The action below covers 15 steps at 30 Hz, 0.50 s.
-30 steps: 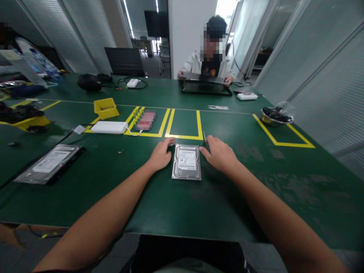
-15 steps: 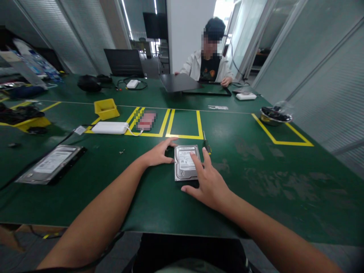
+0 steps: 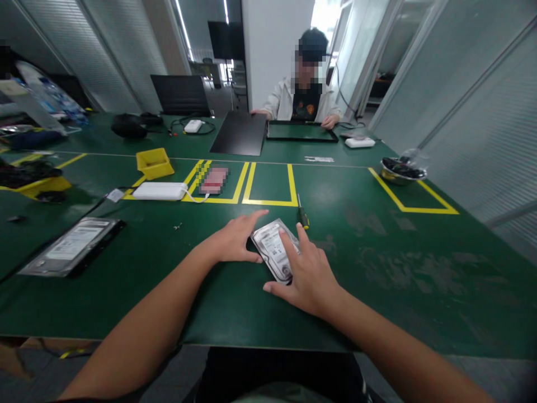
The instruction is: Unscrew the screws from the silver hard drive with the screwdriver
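While flat on hard drive (image 3: 273, 249), right hand (image 3: 308, 274) open.

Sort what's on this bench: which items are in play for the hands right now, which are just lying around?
In play: hard drive, touched by left hand and right hand; screwdriver beside it.

Lying about: second drive, white box, yellow bin, metal bowl.
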Motion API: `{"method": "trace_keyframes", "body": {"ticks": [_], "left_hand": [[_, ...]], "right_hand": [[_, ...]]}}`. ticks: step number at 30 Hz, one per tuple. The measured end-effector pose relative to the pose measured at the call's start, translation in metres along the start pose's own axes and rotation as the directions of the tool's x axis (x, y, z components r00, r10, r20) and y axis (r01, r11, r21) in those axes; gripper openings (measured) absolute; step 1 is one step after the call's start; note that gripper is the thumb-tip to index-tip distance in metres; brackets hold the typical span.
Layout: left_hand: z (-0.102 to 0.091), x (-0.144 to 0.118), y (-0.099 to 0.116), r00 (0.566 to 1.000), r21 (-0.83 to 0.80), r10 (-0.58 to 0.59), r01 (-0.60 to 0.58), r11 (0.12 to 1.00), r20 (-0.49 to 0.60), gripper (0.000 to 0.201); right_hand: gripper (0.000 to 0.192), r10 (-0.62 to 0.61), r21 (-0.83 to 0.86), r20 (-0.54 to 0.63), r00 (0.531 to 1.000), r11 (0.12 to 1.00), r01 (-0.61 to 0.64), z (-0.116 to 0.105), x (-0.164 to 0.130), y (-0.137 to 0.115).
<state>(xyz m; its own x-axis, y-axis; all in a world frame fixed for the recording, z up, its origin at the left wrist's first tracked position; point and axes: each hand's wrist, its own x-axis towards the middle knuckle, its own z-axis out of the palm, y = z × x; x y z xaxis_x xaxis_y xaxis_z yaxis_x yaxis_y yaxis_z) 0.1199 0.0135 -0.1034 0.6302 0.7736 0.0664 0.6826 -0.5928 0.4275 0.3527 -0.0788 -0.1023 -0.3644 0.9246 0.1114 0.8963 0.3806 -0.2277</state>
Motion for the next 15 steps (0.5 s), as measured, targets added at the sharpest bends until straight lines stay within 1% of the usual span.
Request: {"method": "trace_keyframes", "body": {"ticks": [3, 7, 11, 15], "left_hand": [[0.000, -0.002, 0.011, 1.000, 0.083, 0.012, -0.012, 0.996, 0.006, 0.117], [-0.001, -0.003, 0.022, 1.000, 0.157, -0.012, 0.009, 0.988, 0.023, 0.119], [-0.002, -0.003, 0.028, 0.999, 0.157, -0.021, 0.015, 0.987, 0.035, 0.117], [0.001, -0.003, 0.028, 0.999, 0.137, -0.024, 0.019, 0.990, 0.038, 0.119]], "right_hand": [[0.115, -0.007, -0.061, 0.003, 1.000, 0.998, 0.007, -0.004, 0.004, -0.001], [0.115, 0.001, -0.114, 0.040, 0.999, 0.993, 0.003, -0.009, 0.011, -0.003], [0.116, 0.023, -0.172, 0.095, 0.995, 0.985, -0.006, -0.011, 0.018, -0.006], [0.119, 0.021, -0.218, 0.141, 0.990, 0.976, 0.010, -0.011, 0.023, -0.008]]}}
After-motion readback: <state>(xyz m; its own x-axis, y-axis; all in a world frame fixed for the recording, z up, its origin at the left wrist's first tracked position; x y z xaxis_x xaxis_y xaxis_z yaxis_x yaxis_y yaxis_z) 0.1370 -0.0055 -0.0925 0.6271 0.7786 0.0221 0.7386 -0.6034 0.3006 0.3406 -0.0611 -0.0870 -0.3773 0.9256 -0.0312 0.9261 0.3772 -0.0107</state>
